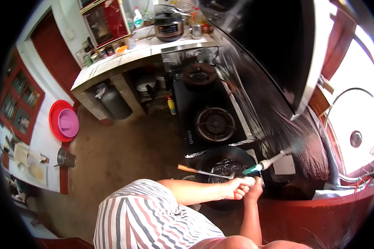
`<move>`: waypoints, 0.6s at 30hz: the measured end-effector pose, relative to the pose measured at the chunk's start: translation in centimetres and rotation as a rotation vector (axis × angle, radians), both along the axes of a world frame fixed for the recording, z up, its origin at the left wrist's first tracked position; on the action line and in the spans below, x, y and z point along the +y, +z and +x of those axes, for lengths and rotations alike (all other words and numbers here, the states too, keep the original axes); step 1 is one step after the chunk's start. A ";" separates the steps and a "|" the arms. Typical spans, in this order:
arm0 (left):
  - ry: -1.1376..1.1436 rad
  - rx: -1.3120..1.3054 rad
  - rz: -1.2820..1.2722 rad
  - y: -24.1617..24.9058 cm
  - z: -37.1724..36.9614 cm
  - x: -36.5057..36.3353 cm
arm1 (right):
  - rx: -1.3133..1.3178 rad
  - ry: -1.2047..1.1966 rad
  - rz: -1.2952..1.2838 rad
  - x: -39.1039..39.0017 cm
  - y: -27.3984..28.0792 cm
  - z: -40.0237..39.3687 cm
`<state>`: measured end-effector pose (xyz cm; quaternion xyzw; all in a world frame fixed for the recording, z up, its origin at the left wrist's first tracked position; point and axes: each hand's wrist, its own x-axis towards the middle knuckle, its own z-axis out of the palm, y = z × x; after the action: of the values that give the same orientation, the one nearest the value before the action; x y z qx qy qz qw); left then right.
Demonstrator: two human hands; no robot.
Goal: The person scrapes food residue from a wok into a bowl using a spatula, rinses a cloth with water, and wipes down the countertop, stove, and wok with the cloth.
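Note:
My left hand (234, 189) and my right hand (254, 187) meet over the near right side of a dark wok (207, 157). The left fingers are curled, and the right hand is closed against them. Between them shows a small whitish thing (249, 181), too bright and blurred to name. Just above is a tap (272, 160) with a green nozzle (252, 169) pointing at my hands. Shiny liquid and a spatula (214, 174) are in the wok; its wooden handle (188, 168) sticks out over the left rim.
Beyond the wok stands a black gas stove (187, 120) with two burners. A tiled counter (108, 62) holds a rice cooker (168, 27) and bottles. A range hood (257, 41) overhangs on the right. A red basin (54, 120) and metal bucket (66, 157) are at the left.

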<state>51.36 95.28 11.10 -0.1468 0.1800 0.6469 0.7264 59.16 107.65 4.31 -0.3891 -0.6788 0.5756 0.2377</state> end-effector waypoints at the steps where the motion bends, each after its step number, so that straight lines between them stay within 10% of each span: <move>1: 0.006 0.071 0.011 0.0 -0.1 -0.2 | -0.241 0.112 0.529 -2.0 5.4 0.6; 4: -0.695 1.055 0.153 -2.6 -2.0 -2.3 | -0.208 0.151 0.645 -0.7 3.9 3.3; 5: -0.663 1.067 0.145 -2.4 -2.4 -2.8 | -0.289 0.190 0.628 -0.6 4.3 4.2; 8: -0.674 2.247 -0.021 -2.0 -2.6 -3.5 | -0.360 0.230 0.554 -2.9 6.4 6.2; 12: -0.352 0.936 -0.059 1.1 -4.6 -5.9 | -0.190 0.274 0.422 -11.5 9.7 2.5; 15: 0.112 0.636 0.054 -1.8 -8.2 -10.3 | 0.125 0.278 -0.209 -20.2 13.0 -2.7; 18: 0.356 0.772 -0.061 1.8 -13.9 -20.0 | -0.134 0.415 0.099 -23.3 9.7 -6.7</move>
<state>37.44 75.27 12.90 0.0560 0.4297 0.7639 0.4781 52.48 84.35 13.97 -0.2665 -0.7860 0.5510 0.0873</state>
